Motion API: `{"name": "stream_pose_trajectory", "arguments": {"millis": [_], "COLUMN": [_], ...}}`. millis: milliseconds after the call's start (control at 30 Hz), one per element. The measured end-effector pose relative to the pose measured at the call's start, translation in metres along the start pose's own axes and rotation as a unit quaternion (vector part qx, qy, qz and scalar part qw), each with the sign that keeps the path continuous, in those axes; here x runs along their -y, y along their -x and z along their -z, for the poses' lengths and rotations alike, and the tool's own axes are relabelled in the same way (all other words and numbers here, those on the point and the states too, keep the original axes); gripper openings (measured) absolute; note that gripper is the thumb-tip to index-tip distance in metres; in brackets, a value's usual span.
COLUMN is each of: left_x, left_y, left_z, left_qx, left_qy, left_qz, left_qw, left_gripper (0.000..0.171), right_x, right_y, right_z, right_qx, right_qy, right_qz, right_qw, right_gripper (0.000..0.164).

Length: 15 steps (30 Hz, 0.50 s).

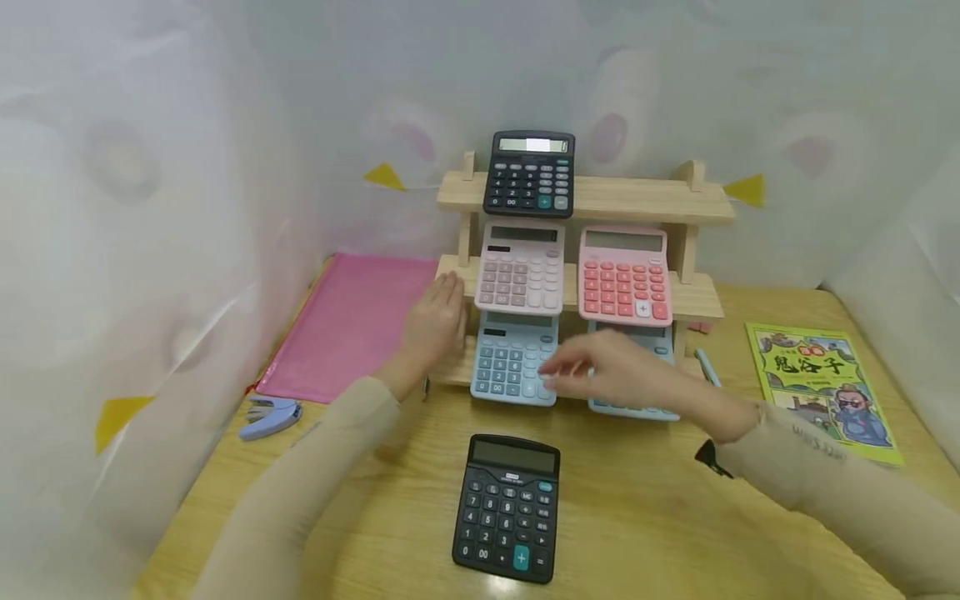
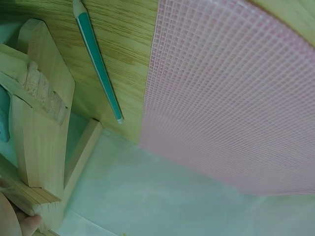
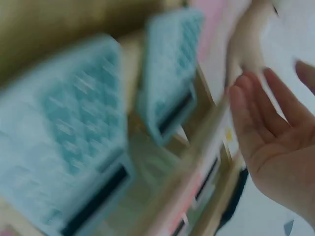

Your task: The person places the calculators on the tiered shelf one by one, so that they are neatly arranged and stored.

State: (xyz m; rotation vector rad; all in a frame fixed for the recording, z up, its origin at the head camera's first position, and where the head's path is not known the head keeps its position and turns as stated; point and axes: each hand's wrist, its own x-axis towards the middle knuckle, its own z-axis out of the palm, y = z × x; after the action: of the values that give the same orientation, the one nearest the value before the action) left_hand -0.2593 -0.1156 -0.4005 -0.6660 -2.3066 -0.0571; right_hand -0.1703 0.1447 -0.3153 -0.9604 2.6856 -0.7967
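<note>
A three-tier wooden shelf (image 1: 637, 198) stands on the table with calculators leaning on it. My left hand (image 1: 437, 321) holds the left end of the middle tier, its fingertips on the board edge in the left wrist view. My right hand (image 1: 618, 367) hovers before the bottom tier, fingers loosely bent and holding nothing. It overlaps the right blue calculator (image 1: 637, 412); its fingertips are near the left blue calculator (image 1: 498, 362). Above sit a pale pink calculator (image 1: 521, 267), a brighter pink calculator (image 1: 624, 275) and, on top, a black calculator (image 1: 528, 175).
Another black calculator (image 1: 506, 508) lies on the table in front. Left of the shelf are a pink mesh pouch (image 1: 360, 325), a blue stapler (image 1: 270, 417) and a teal pencil (image 2: 98, 66). To the right lie a comic book (image 1: 825, 392) and a blue pen (image 1: 707, 367).
</note>
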Motion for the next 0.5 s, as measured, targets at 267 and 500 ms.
{"name": "stream_pose_trajectory", "arguments": {"millis": [267,500], "left_x": [0.003,0.000], "left_y": [-0.002,-0.001], "left_z": [0.001,-0.002], "left_qx": [0.007,0.007], "left_qy": [-0.004,-0.003], "left_qz": [0.003,0.001], "left_qw": [1.0000,1.0000], "left_gripper": [0.034,0.034], "right_x": [-0.031,-0.046], "right_y": [0.045,0.052], "right_z": [-0.076,-0.107], "right_qx": [0.120,0.114], "right_qy": [-0.043,-0.308], "right_qz": [-0.040,-0.149], "right_qw": [0.991,0.933], "right_gripper": [0.032,0.025]}}
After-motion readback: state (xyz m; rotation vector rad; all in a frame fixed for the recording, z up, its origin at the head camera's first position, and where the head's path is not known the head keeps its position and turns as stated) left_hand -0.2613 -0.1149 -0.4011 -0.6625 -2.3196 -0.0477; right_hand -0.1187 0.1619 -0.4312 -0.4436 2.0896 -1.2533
